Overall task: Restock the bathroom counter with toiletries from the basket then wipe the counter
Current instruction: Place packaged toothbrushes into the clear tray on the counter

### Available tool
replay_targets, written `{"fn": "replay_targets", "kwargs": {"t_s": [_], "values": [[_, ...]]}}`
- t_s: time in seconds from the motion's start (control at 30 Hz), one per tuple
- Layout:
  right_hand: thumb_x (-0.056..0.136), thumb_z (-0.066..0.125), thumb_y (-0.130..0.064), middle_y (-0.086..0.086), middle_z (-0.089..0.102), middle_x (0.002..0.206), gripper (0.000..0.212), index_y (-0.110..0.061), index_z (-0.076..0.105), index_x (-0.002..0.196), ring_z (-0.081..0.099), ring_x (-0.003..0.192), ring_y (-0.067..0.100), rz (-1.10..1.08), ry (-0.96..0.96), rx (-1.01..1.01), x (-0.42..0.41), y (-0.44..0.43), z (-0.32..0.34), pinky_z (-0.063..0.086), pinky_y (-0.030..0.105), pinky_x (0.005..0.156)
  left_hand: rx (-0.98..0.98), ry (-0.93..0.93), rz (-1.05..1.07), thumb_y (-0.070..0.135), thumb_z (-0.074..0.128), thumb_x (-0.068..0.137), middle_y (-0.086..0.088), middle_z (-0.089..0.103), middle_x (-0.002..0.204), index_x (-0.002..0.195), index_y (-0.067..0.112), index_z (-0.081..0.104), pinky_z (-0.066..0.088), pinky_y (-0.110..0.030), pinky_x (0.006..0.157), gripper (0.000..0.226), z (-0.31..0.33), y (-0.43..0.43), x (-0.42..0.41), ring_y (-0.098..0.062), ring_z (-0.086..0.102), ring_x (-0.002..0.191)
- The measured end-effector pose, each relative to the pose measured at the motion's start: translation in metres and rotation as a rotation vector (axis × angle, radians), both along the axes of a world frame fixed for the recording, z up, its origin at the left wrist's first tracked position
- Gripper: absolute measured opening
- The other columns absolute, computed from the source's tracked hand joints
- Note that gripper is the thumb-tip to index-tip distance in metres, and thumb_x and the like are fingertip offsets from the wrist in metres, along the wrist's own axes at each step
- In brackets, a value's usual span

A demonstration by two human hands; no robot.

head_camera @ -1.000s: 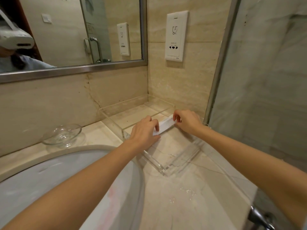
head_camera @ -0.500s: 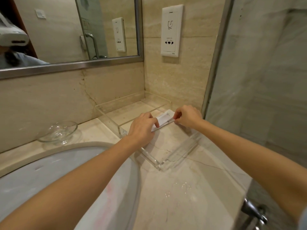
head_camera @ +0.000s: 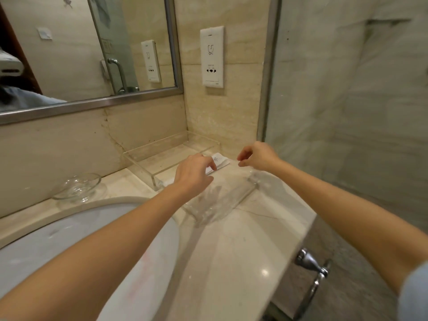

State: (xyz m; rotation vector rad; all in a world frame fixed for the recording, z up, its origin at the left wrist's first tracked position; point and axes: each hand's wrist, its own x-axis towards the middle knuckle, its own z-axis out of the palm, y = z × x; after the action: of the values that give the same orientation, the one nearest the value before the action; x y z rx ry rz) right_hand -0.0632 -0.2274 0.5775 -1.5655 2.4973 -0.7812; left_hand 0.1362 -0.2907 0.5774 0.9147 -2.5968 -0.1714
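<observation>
A small white packet (head_camera: 221, 161) lies in the clear acrylic tray (head_camera: 141, 162) in the counter's back right corner. My left hand (head_camera: 193, 176) reaches into the tray, its curled fingers on the packet's near left end. My right hand (head_camera: 258, 156) hovers just right of the packet, a little above the tray, with its fingers loosely curled and nothing in them. No basket is in view.
The beige marble counter (head_camera: 243, 251) runs to an edge at the right, with a metal handle (head_camera: 311, 266) below it. A white sink basin (head_camera: 92, 251) fills the lower left. A glass dish (head_camera: 76, 187) stands by the wall. A glass partition (head_camera: 347, 112) closes the right side.
My right hand has let go of the packet's far end and lifted away to the right. The packet now lies in the tray under my left fingers. The view shifted slightly.
</observation>
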Motion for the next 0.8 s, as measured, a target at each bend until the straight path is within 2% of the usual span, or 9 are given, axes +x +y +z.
{"fn": "replay_targets", "kwargs": {"t_s": [0.1,0.2,0.3,0.4,0.53,0.63,0.8], "values": [[0.081,0.073,-0.021,0.0,0.069,0.09,0.016,-0.014,0.072,0.095,0.062,0.08,0.015,0.043,-0.092,-0.051,0.003,0.047,0.009,0.052,0.027,0.069,0.099,0.021,-0.055,0.023,0.064,0.083,0.006,0.064,0.107,0.11,0.026,0.061,0.043,-0.028,0.079,0.026,0.009,0.04,-0.013,-0.016,0.058,0.1],[0.085,0.068,-0.024,-0.001,0.067,0.086,0.016,-0.015,0.072,0.098,0.061,0.077,0.014,0.056,-0.052,-0.001,0.009,0.103,0.013,0.05,0.024,0.066,0.108,-0.056,-0.134,0.024,0.063,0.082,0.006,0.066,0.107,0.115,0.027,0.059,0.047,-0.031,0.081,0.033,0.009,0.088,-0.028,-0.017,0.061,0.1],[0.085,0.067,-0.028,-0.001,0.066,0.078,0.016,-0.017,0.073,0.094,0.064,0.074,0.02,0.01,-0.008,0.013,0.013,0.164,0.013,0.05,0.029,0.07,0.089,-0.08,-0.203,0.024,0.062,0.082,0.006,0.067,0.108,0.116,0.027,0.059,0.046,-0.031,0.084,0.034,0.004,0.141,-0.041,-0.017,0.06,0.105],[0.083,0.067,-0.03,-0.001,0.07,0.082,0.016,-0.021,0.073,0.095,0.067,0.086,0.021,-0.042,0.017,0.067,0.016,0.235,0.0,0.052,0.035,0.08,0.081,-0.096,-0.296,0.024,0.062,0.081,0.004,0.068,0.108,0.113,0.026,0.061,0.045,-0.029,0.082,0.033,-0.009,0.199,-0.055,-0.02,0.06,0.106],[0.084,0.068,-0.028,0.001,0.073,0.09,0.019,-0.019,0.073,0.099,0.068,0.086,0.017,-0.112,-0.034,0.214,0.015,0.326,-0.045,0.054,0.035,0.083,0.112,-0.149,-0.409,0.025,0.063,0.079,0.001,0.07,0.105,0.112,0.027,0.063,0.049,-0.032,0.085,0.033,-0.055,0.273,-0.071,-0.022,0.062,0.105],[0.084,0.067,-0.027,0.0,0.073,0.09,0.018,-0.019,0.072,0.1,0.068,0.087,0.016,-0.186,-0.144,0.285,0.01,0.381,-0.095,0.054,0.035,0.085,0.2,-0.262,-0.461,0.026,0.064,0.08,0.001,0.07,0.107,0.11,0.029,0.063,0.048,-0.031,0.085,0.031,-0.106,0.315,-0.079,-0.022,0.062,0.106],[0.086,0.066,-0.024,-0.005,0.067,0.088,0.02,-0.018,0.07,0.104,0.062,0.084,0.01,-0.284,-0.331,0.391,0.009,0.449,-0.193,0.048,0.024,0.076,0.379,-0.515,-0.466,0.027,0.064,0.083,0.0,0.065,0.115,0.113,0.026,0.061,0.049,-0.031,0.085,0.03,-0.198,0.36,-0.079,-0.022,0.06,0.106]]}}
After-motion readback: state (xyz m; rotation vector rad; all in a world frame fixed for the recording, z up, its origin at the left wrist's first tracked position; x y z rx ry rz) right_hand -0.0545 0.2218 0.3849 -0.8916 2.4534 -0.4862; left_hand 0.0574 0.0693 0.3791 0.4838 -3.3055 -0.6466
